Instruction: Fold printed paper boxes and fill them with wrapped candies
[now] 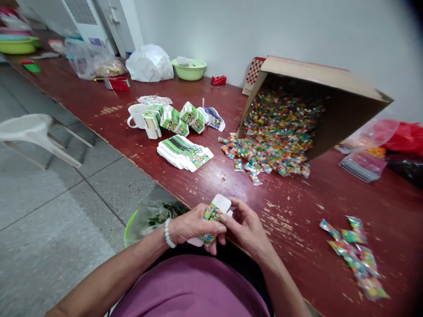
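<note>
Between my hands, just over the table's front edge, is a small green candy box [212, 212] with its white end flap standing up. My left hand [197, 225], with a beaded bracelet at the wrist, is closed around the box's side. My right hand [245, 223] pinches the box near its open end, thumb on the printed face. Beyond them lies a fanned stack of flat green cartons [185, 152]. Several candy packets [357, 255] in clear wrappers lie loose to the right. The inside of the box is hidden.
A large cardboard carton [330, 79] on its side spills many wrapped candies [277, 141]. Folded-up green boxes [170, 119] stand beside a white mug [136, 116]. A green bowl [190, 70] and white bag [150, 64] sit behind. Below left are a lined bin [130, 229] and a stool [36, 132].
</note>
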`<action>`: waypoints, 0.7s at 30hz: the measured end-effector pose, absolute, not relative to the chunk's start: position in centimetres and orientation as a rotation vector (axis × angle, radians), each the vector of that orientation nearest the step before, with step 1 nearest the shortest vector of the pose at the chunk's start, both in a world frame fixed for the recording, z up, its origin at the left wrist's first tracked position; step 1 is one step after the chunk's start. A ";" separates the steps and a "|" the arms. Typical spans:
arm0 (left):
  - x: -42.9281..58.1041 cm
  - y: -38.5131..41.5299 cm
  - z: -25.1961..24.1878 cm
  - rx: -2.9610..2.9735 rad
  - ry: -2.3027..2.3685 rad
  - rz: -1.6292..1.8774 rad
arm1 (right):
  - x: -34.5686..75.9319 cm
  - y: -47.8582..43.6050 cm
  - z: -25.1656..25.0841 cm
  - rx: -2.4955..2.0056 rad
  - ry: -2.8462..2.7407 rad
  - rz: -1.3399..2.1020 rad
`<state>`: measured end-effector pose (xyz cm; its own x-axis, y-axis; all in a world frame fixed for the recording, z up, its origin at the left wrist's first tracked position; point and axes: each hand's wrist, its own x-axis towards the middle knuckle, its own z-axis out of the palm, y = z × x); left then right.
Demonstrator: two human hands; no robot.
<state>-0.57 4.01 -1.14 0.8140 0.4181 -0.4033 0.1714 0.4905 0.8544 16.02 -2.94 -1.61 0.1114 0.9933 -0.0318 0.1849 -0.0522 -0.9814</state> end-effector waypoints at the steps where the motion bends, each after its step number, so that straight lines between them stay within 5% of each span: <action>1: -0.5 3.9 -1.3 1.057 0.628 0.167 | 15.8 -2.9 -1.9 -1.401 -1.219 1.123; 21: -0.9 1.4 -0.6 1.294 0.904 0.765 | 13.6 -2.9 -2.5 -1.165 -0.705 1.076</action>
